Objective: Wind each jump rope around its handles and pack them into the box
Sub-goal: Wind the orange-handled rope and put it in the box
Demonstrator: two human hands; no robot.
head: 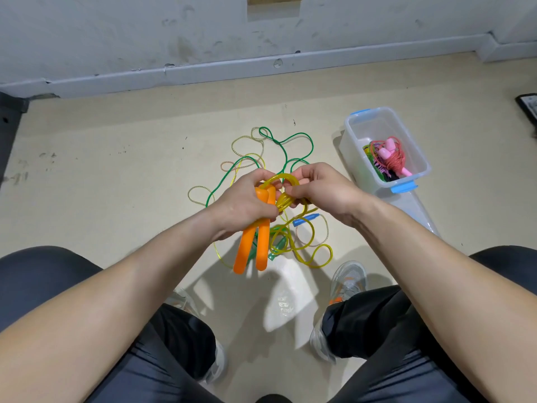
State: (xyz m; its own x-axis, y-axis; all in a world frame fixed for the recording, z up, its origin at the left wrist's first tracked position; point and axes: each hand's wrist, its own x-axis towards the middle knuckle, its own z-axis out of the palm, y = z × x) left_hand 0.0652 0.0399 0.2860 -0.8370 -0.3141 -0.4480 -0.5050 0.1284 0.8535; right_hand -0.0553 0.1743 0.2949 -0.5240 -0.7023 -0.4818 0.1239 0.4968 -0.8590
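My left hand (pixel 247 203) grips two orange handles (pixel 252 248) side by side, their free ends pointing down. My right hand (pixel 322 189) pinches the yellow translucent cord (pixel 283 181) of the same rope, looped near the handles' tops. More yellow cord (pixel 316 257) trails in loops on the floor. Beneath lie a green rope (pixel 286 141), a beige speckled rope (pixel 200 193) and a blue handle (pixel 305 221). A clear plastic box (pixel 360 123) with blue latches stands at the right, holding a wound pink rope (pixel 389 155) and other coloured ropes.
I sit with my knees apart, grey shoes (pixel 348 283) on the beige floor. The box's clear lid (pixel 412 205) lies beside it. A grey wall and skirting (pixel 203 71) run along the back. A dark object (pixel 527 107) sits at the far right edge.
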